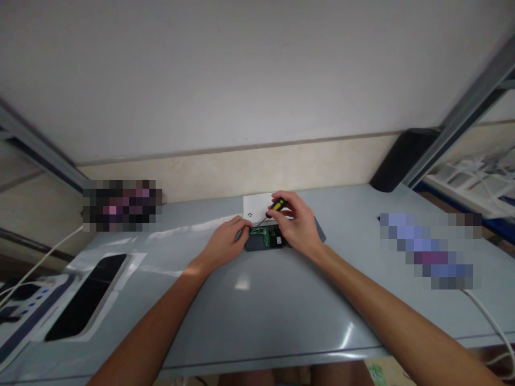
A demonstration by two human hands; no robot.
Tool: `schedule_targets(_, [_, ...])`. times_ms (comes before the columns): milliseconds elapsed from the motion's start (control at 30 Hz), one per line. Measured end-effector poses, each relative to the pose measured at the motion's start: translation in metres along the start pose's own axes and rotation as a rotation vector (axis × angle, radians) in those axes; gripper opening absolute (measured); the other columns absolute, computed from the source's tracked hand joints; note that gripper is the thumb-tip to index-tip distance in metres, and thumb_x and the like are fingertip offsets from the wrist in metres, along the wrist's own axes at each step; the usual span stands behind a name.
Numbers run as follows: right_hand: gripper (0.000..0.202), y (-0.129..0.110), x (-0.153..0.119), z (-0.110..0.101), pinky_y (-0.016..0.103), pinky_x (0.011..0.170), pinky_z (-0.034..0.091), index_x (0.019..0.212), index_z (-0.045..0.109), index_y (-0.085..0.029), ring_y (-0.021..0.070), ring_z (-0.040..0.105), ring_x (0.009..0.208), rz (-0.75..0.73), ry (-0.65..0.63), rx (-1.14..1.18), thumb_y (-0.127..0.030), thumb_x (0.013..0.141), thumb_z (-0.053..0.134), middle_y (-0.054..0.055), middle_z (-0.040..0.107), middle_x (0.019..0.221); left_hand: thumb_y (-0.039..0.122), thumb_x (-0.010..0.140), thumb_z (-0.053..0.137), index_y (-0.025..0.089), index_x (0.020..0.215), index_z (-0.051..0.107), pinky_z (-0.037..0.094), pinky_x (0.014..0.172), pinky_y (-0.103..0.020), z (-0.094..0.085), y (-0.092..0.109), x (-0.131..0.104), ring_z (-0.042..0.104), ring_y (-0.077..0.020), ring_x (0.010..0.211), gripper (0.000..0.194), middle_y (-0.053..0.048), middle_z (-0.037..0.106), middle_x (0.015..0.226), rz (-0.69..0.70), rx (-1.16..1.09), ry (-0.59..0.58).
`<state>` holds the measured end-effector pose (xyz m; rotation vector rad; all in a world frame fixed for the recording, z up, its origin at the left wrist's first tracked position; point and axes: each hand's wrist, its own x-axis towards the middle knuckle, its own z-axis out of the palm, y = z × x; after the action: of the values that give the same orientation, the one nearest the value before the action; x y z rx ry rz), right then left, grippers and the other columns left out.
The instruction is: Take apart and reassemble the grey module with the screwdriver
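Note:
A small dark device with a green circuit board exposed lies on the grey table, in the middle of the head view. My right hand is closed around a yellow and black screwdriver, whose thin shaft slants down to the left onto the board. At the device's upper left corner, the fingertips of my left hand are pressed together at its edge. Behind the device lies a white sheet with several small dark dots, which look like screws. A dark flat piece shows partly behind my right hand.
A black-screened phone lies on white paper at the left, beside a power strip. Blurred-out items sit at the back left, and another at the right with a white cable. A black cylinder leans at the back right.

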<state>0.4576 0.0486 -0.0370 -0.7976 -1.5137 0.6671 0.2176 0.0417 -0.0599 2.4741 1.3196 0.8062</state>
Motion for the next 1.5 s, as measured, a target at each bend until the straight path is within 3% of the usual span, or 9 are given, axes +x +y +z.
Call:
schedule_targets(300, [0.030, 0.0012, -0.0005, 0.0009, 0.034, 0.085, 0.068, 0.122, 0.072, -0.031, 0.0193, 0.073, 0.104, -0.012, -0.002, -0.007, -0.027, 0.092, 0.078, 0.005, 0.072, 0.124, 0.031, 0.110, 0.049, 0.022, 0.114, 0.073, 0.057, 0.093, -0.039, -0.0031, 0.0065, 0.0012, 0.072, -0.0245, 0.102, 0.026, -0.009, 0.073, 0.108, 0.013, 0.021, -0.012])
schedule_targets(1500, [0.034, 0.0019, 0.0000, 0.0018, 0.032, 0.083, 0.067, 0.125, 0.073, -0.031, 0.0184, 0.073, 0.102, -0.043, 0.006, -0.021, -0.023, 0.093, 0.077, 0.004, 0.072, 0.122, 0.029, 0.109, 0.051, 0.022, 0.114, 0.072, 0.055, 0.092, -0.038, -0.0028, 0.0074, 0.0010, 0.072, -0.0242, 0.102, 0.023, -0.008, 0.073, 0.108, -0.007, -0.001, -0.014])
